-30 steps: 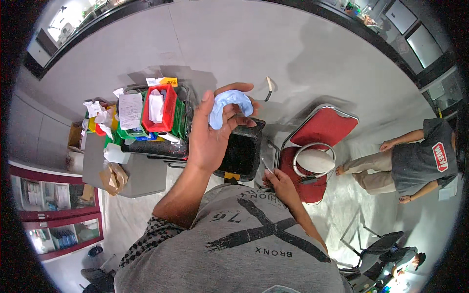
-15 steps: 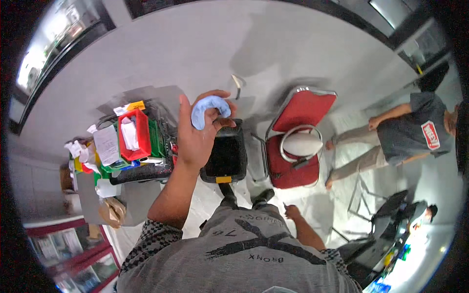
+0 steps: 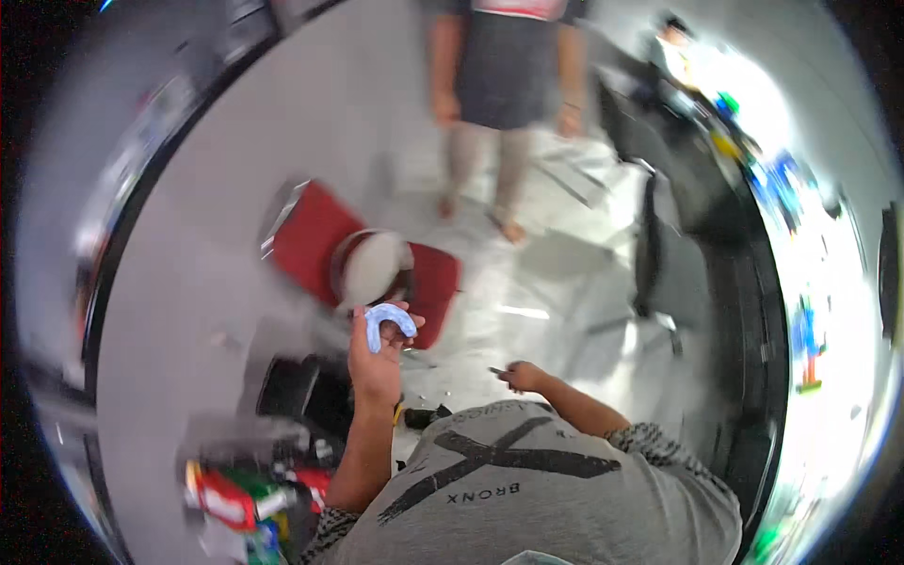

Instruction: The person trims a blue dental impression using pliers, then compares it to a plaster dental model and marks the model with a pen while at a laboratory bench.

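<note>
My left hand (image 3: pixel 377 379) is raised in front of me, its fingers curled around a pale-blue, horseshoe-shaped piece (image 3: pixel 379 318) whose opening faces down toward my palm. What the piece is made of I cannot make out. Lower and to the right, near my waist, my right hand (image 3: pixel 524 377) is closed on a thin, short tool (image 3: pixel 496 370); only its narrow end sticks out to the left. The two hands are well apart.
Beyond my left hand stands a red padded chair (image 3: pixel 436 282) with a pale round-topped object (image 3: pixel 377 268) on it. A black bin (image 3: pixel 287 388) and a blurred heap of coloured trays (image 3: pixel 231 499) are at left. A person (image 3: pixel 513 80) stands ahead; bright shelving lines the right.
My view has swung to the right, so chair, bin and person now lie further left. My left hand has come lower with the blue piece. Both hands still hold their things.
</note>
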A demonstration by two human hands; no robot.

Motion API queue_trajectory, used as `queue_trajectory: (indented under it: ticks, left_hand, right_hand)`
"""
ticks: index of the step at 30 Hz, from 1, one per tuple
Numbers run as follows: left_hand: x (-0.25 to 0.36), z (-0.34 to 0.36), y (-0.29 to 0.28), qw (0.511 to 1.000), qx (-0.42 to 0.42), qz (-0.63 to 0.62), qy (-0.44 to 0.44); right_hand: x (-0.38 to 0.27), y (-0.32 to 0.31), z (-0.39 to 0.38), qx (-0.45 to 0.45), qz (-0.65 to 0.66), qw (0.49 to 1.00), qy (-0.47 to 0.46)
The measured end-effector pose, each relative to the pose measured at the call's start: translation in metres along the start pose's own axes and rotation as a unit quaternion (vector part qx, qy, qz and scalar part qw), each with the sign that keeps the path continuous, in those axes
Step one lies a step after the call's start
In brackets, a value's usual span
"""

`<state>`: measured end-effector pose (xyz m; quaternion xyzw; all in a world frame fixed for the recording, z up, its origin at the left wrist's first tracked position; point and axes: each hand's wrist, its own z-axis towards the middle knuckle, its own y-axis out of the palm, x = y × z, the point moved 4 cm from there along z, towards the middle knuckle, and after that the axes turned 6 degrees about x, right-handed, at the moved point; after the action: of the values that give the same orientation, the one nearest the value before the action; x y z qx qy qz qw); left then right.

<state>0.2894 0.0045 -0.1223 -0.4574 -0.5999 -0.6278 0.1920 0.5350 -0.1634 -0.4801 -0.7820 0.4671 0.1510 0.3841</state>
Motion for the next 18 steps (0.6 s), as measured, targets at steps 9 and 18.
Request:
queue_trajectory:
  ticks: [9,18]
  left_hand:
    - [-0.269,-0.059,0.262,0.953,-0.159,0.009,-0.258]
    - [-0.378,-0.148,0.506,0.790,-0.472,0.057,-0.386]
  right_hand:
    - [0.193,-0.132,-0.244,0.370,0.376,0.848,0.060]
    - [0.236,-0.275,-0.454,0.670,0.486,0.558,-0.056]
